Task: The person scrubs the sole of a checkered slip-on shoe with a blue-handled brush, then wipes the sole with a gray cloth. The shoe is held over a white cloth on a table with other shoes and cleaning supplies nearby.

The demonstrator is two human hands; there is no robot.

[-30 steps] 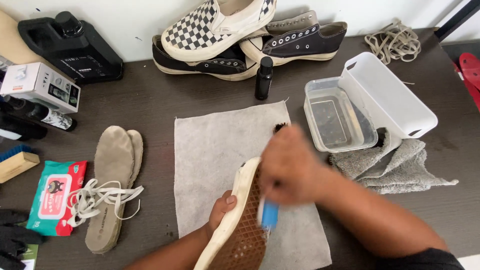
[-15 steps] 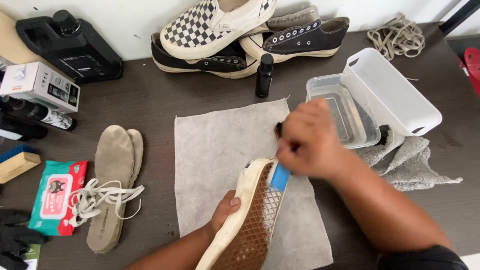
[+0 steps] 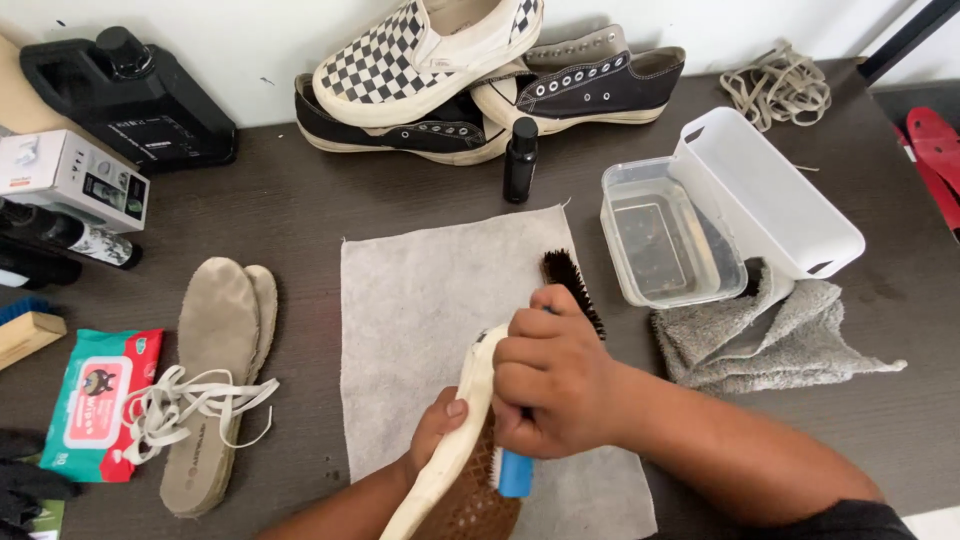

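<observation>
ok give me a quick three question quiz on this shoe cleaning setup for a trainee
1. True or false: the right hand holds a blue-handled brush against the shoe sole.
2. Which lies under the shoe? A) grey towel B) grey cloth mat C) wipes pack
3. Fill in: the clear plastic tub holds ____.

Key: 1 true. 2 B, the grey cloth mat; the left hand grips the shoe's edge. 3 water.

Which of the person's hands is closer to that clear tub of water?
The right hand. It grips a brush over the shoe, below and to the left of the clear tub. The left hand holds the shoe's edge, farther left and lower.
</observation>
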